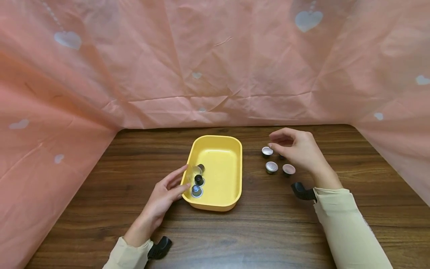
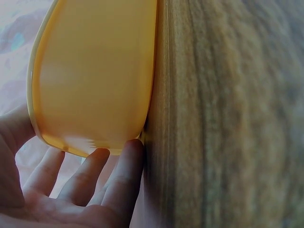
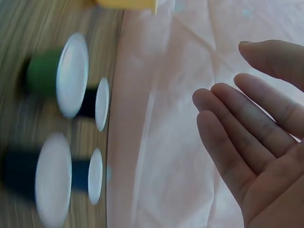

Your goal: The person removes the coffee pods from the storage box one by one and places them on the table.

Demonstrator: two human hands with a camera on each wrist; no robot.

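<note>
Four pods point(image 3: 72, 76) stood lid-up on the table point(image 1: 134, 157) at about three o'clock from the yellow tub point(image 1: 220, 168), one of them partly hidden by my right hand point(image 1: 300, 148). That hand hung over the group with its fingers gently bent and the thumb apart from them, holding nothing; the thumb tip looked closest to the black pod point(image 1: 267, 151) at the group's ten o'clock. My left hand point(image 1: 161, 196) touched the tub between its eight and nine o'clock, fingers spread against the wall. Inside, three more pods point(image 1: 199, 179) sat along that wall, between seven and nine o'clock. To do it well, I judged, I wanted a straight-down reach and a light pinch under one rim, because the close neighbours stood on narrow ends and might tip. A hard press could have dented a lid.
</note>
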